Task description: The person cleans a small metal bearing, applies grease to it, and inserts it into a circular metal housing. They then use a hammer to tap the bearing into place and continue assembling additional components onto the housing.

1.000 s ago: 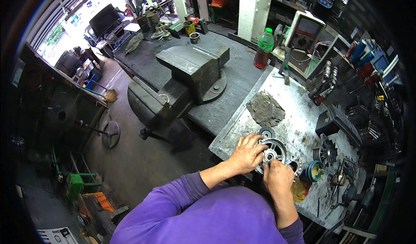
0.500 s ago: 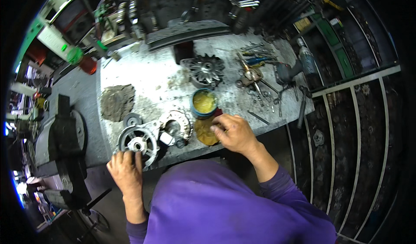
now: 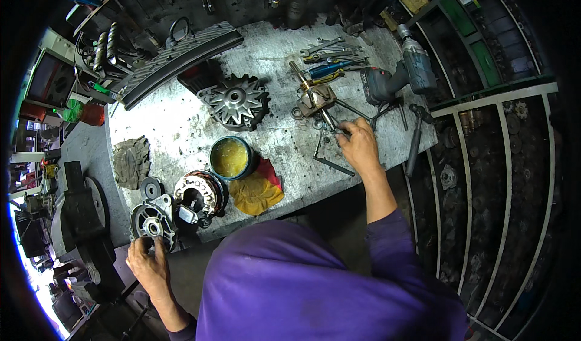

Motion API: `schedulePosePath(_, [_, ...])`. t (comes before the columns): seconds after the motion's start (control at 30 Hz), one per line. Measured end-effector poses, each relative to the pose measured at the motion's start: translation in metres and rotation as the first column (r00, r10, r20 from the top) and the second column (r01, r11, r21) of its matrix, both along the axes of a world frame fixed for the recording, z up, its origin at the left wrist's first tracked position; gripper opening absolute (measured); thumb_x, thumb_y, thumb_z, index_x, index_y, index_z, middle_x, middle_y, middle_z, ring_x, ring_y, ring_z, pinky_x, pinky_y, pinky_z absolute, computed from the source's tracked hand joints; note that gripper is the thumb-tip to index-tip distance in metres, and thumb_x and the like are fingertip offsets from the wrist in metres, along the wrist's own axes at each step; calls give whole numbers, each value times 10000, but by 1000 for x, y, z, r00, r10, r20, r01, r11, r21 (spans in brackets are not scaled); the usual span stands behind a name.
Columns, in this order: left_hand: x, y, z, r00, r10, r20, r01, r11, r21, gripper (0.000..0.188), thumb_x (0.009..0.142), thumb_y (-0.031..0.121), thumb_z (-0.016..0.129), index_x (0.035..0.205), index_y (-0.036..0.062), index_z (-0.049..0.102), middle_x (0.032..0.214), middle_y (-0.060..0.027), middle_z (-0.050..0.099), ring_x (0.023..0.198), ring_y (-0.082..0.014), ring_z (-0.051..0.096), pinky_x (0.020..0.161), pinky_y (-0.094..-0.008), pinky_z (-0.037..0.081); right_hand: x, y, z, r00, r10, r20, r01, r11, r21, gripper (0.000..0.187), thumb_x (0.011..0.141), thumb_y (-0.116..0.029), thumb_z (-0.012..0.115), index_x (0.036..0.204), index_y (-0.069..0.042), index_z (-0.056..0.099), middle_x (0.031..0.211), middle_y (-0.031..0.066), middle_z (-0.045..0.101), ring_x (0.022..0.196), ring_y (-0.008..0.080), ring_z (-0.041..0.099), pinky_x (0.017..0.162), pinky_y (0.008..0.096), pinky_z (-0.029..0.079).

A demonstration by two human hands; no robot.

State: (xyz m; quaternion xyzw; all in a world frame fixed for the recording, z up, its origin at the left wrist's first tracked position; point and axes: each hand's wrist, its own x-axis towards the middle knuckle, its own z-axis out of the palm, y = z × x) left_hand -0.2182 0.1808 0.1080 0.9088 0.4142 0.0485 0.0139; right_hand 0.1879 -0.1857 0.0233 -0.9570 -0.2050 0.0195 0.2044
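Left hand at housing (spoked)

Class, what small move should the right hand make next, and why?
Perhaps close the right hand on the shaft: that hand is right by its lower end, while the left hand is at the housing.

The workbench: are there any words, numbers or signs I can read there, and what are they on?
Nothing on the workbench reads clearly in this view.
Cordless drill: any markings are too small to read.
Wrenches: any marks are too small to read.
Blue tub: no readable label shows.
Round metal housing at the left hand: no writing I can make out.
Shafted metal part by the right hand: none either.
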Motion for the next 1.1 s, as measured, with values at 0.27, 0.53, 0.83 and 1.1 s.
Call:
schedulePosePath(0.27, [4,-9,-2,972,92,218,-51,981,-187,171,871,92,798,980,-19,727,1058,-225,740,971,-442,707,849,-508,538,18,13,-27,996,81,25,-80,996,-31,306,831,-258,863,1077,-80,827,1131,119,622,1149,329,583,961,493,449])
schedulePosePath(0.53, [9,-15,-3,981,78,179,-45,983,-180,166,864,78,769,997,-20,753,1041,-238,744,959,-431,721,836,-490,551,26,-4,-23,992,101,74,-111,983,145,191,848,-115,759,997,3,777,1023,178,689,973,397,673,905,476,533])
schedulePosePath(0.83, [13,-18,3,976,116,185,-75,973,-217,187,882,173,787,949,2,751,970,-199,743,926,-414,720,824,-492,560,20,11,17,883,241,-403,185,610,770,143,1008,3,709,1143,38,680,1011,92,740,857,156,721,792,289,579])
schedulePosePath(1.1, [14,-26,-1,985,174,13,-174,985,4,197,918,224,797,932,36,738,946,-150,730,988,-354,698,869,-480,491,-65,125,52,504,776,-378,221,308,926,174,906,39,745,1047,-42,684,1054,113,704,926,204,698,823,371,615])
